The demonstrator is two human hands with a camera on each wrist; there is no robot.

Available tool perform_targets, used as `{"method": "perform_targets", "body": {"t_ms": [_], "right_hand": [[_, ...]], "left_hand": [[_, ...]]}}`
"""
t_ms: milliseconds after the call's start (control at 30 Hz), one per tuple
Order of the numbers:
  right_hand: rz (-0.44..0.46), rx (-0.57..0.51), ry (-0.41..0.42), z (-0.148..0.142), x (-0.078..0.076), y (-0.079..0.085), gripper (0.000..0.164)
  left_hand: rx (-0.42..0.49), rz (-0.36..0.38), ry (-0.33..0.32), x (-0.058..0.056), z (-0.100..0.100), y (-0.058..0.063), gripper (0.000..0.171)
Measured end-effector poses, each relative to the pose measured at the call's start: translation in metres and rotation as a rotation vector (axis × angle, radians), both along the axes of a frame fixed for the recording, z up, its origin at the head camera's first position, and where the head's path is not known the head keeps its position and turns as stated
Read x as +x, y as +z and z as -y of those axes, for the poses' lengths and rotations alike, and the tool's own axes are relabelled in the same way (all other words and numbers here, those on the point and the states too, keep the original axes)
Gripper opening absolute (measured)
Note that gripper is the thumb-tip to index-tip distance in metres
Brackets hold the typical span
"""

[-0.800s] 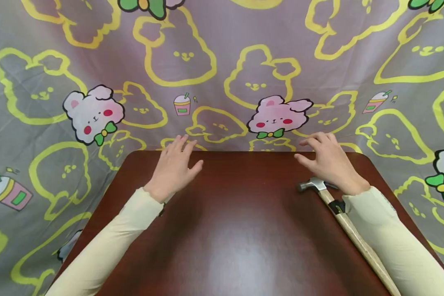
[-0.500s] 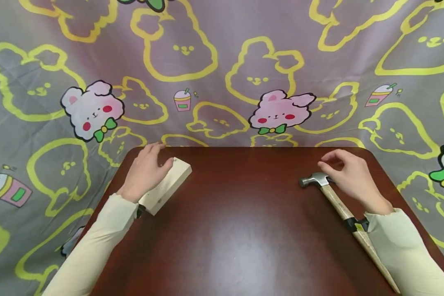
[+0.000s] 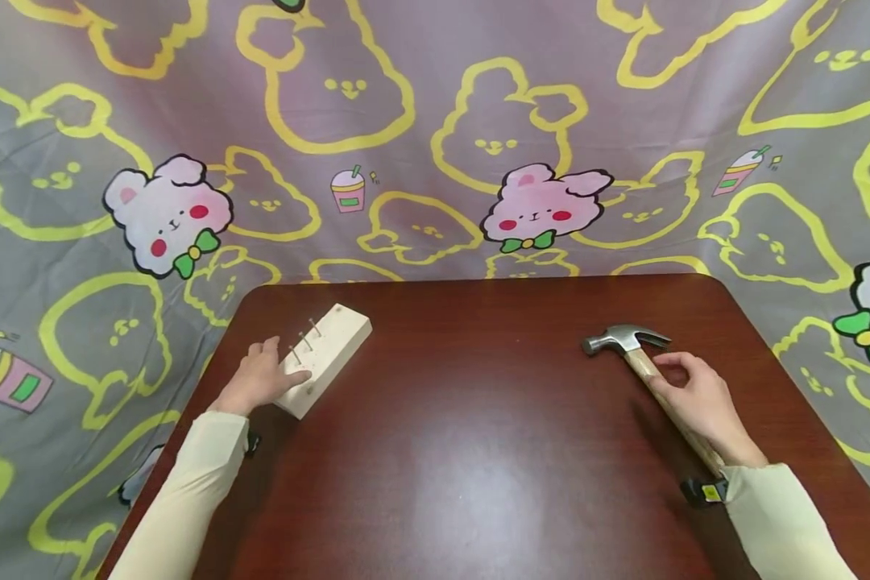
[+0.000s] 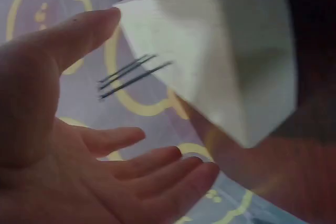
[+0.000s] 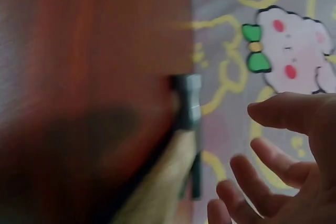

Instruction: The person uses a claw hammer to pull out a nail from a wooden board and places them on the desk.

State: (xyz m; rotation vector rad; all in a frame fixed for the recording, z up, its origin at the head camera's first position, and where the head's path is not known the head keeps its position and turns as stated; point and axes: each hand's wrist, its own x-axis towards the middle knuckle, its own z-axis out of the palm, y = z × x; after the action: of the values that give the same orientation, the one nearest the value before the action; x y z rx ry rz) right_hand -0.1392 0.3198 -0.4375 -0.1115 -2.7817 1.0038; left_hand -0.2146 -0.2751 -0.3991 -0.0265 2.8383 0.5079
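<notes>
A pale wooden block (image 3: pixel 342 342) lies slanted on the left of the table. Three nails (image 4: pixel 135 80) stick up from its upper face. Beside the block's near end is my left hand (image 3: pixel 254 379), fingers spread and thumb reaching over the top near the closest nail. On the right lies a claw hammer (image 3: pixel 623 337) with a steel head and wooden handle (image 5: pixel 165 177). My right hand (image 3: pixel 703 407) is over the handle in the head view, thumb and fingers parted in a loose curve. In the right wrist view its fingers stand apart from the handle.
The dark red-brown table (image 3: pixel 464 403) has rounded far corners and a shiny top. Behind it and at both sides hangs a grey cloth (image 3: pixel 420 97) printed with yellow outlines and rabbit faces. A black wrist strap (image 3: pixel 703 491) shows at the right sleeve.
My left hand has moved left and towards me, uncovering the block and nails. My right hand has drawn back from above the hammer's head to its handle.
</notes>
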Motion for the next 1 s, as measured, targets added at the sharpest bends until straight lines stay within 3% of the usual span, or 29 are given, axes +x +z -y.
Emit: {"method": "perform_targets", "body": {"t_ms": [300,533,767,1000], "right_hand": [[0.007,-0.025,-0.09,-0.001,0.003,-0.027,0.044],[-0.009,-0.003,-0.115,-0.003,-0.002,-0.035,0.048],[0.027,0.021,-0.124,-0.006,-0.007,-0.041,0.05],[0.038,0.041,-0.071,-0.005,-0.012,-0.046,0.052]], "left_hand": [[-0.026,-0.056,0.021,-0.007,-0.002,-0.026,0.089],[-0.054,-0.039,-0.039,-0.008,-0.007,-0.025,0.079],[-0.082,-0.02,-0.023,-0.011,-0.009,-0.026,0.08],[-0.091,-0.034,-0.044,-0.011,-0.005,-0.026,0.078]]}}
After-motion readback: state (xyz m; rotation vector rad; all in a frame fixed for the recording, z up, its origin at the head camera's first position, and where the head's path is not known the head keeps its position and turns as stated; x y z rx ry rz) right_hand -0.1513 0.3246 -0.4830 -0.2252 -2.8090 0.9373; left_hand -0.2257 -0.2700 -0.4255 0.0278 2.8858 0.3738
